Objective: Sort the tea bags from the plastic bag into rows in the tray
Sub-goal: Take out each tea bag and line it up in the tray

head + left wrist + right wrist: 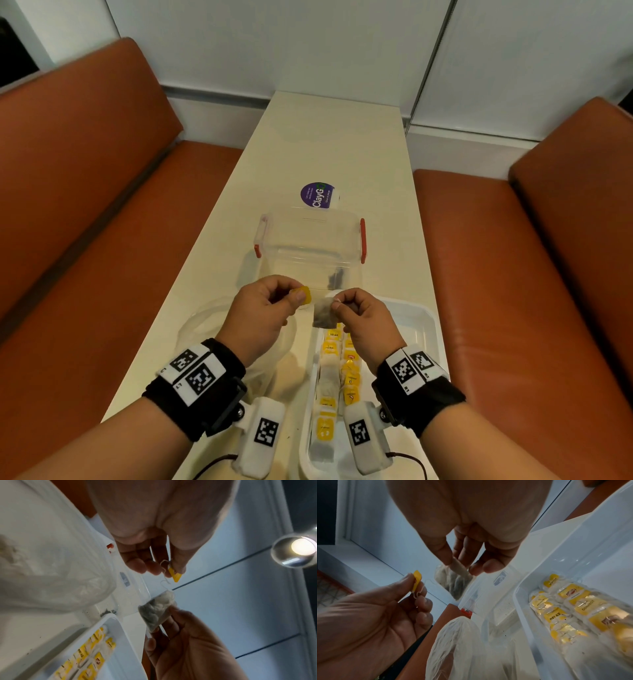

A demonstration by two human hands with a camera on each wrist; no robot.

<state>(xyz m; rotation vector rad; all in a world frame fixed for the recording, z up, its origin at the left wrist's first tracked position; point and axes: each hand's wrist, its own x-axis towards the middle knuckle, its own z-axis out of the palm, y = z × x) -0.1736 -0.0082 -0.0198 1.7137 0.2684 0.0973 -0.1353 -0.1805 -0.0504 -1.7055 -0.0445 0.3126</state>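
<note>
Both hands hold one tea bag above the table, just beyond the tray's far end. My left hand pinches its yellow tag between thumb and forefinger. My right hand pinches the top edge of the tea bag pouch, which hangs down. A short curled string joins tag and pouch. The white tray holds two rows of tea bags with yellow tags. The crumpled clear plastic bag lies under my left wrist.
A clear plastic storage box with red latches stands just beyond my hands, dark specks inside. A purple round sticker lies behind it. Orange bench seats flank the narrow cream table.
</note>
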